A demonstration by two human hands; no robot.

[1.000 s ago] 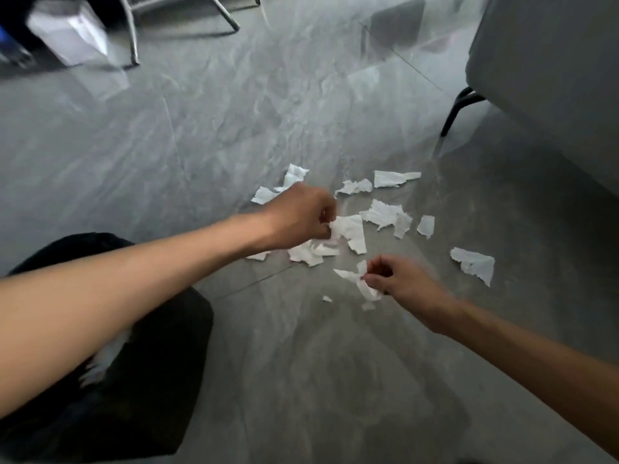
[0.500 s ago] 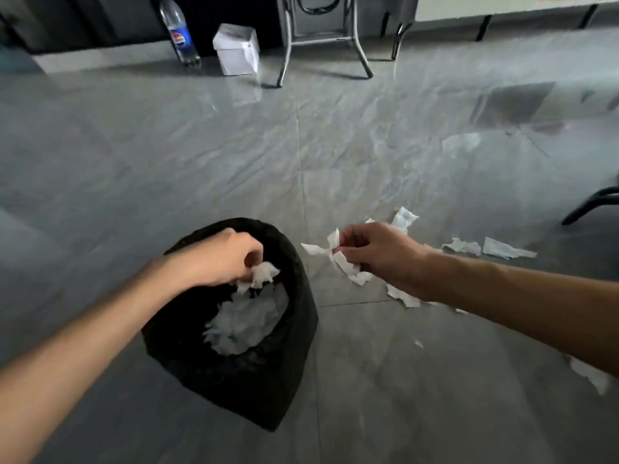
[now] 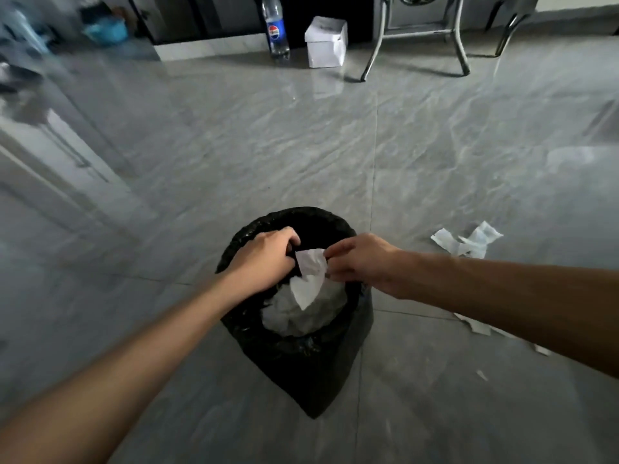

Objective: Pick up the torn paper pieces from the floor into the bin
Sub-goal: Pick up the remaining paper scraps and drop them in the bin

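A bin lined with a black bag (image 3: 303,370) stands on the grey tiled floor, holding a heap of white paper (image 3: 294,318). Both my hands hover over its mouth. My right hand (image 3: 363,262) pinches torn paper pieces (image 3: 310,274) that hang down into the opening. My left hand (image 3: 263,259) is curled shut beside them at the bin's left rim, and I see nothing in it. More torn pieces (image 3: 469,242) lie on the floor to the right of the bin, with smaller scraps (image 3: 477,327) partly hidden under my right forearm.
At the back stand a plastic cola bottle (image 3: 276,30), a white box (image 3: 326,41) and metal chair legs (image 3: 375,45). A blue basin (image 3: 105,30) sits at the far left. A door frame (image 3: 50,162) runs along the left side.
Both hands left the floor pile and came to the bin. The left hand dropped its paper in; the right hand has moved left from beside the bin to over its mouth, paper still held.
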